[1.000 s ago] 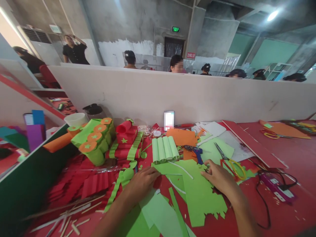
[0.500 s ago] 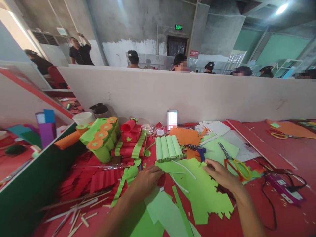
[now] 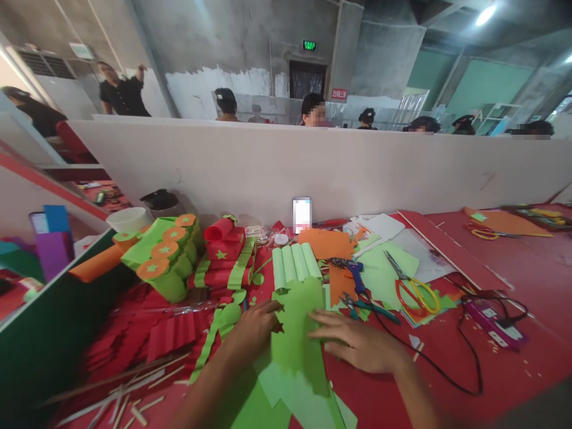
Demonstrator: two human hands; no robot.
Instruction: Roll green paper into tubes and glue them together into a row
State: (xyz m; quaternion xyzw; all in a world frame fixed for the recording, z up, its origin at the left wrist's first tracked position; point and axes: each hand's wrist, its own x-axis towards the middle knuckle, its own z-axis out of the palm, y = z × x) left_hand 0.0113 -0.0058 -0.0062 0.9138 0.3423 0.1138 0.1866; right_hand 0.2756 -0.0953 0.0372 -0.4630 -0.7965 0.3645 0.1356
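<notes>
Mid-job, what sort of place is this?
Probably a shared handicraft workshop. Yellow-and-red-handled metal scissors and what looks like a dark-blue plastic glue gun lie near a jagged-edged bright green sheet on the red tabletop, while several people show above the pale partition.

We identify two signs. Above the dark doorway [image 3: 307, 78], we note an illuminated green exit sign [image 3: 309, 45]; its characters are too small to read reliably. Right of the doorway, a red placard [image 3: 339, 94] bears white Chinese characters; we read 卫生 first and 上三楼 last. The smartphone [image 3: 302, 214] screen is pixelated.
</notes>
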